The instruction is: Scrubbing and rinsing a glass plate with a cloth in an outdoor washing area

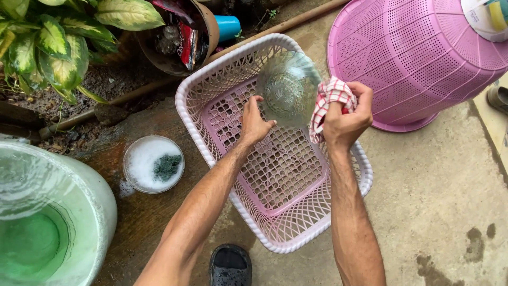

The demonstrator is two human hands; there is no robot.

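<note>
1. Left hand (255, 123) grips the lower rim of a clear glass bowl (288, 87), fingers curled round the edge, tipping it on its side so the opening faces the other hand
2. Right hand (346, 117) is bunched tight round a red-and-white checked cloth (329, 100), and the cloth presses against the bowl's right side; a firm fistful looks like it gives the cloth some push against the glass
3. The bowl hangs in the air over the far end of the pink-and-white lattice basket (275, 175), clear of its floor; held there, any drips would fall through the open grid, I'd judge
4. The basket sits on the concrete with nothing in it that I can make out, its long side running away from the person
5. Out to the right, a big pink perforated tub (418, 58) lies tipped over, touching nothing in the hands
6. Left of the basket, a small round dish of white suds (153, 164) with a dark scouring pad sits on wet ground, close enough to reach
7. Bottom left, a pale green basin of water (53, 217) fills the corner; leafy plants and a brown pot crowd the top left
8. A dark sandal toe (230, 265) pokes in just below the basket
</note>
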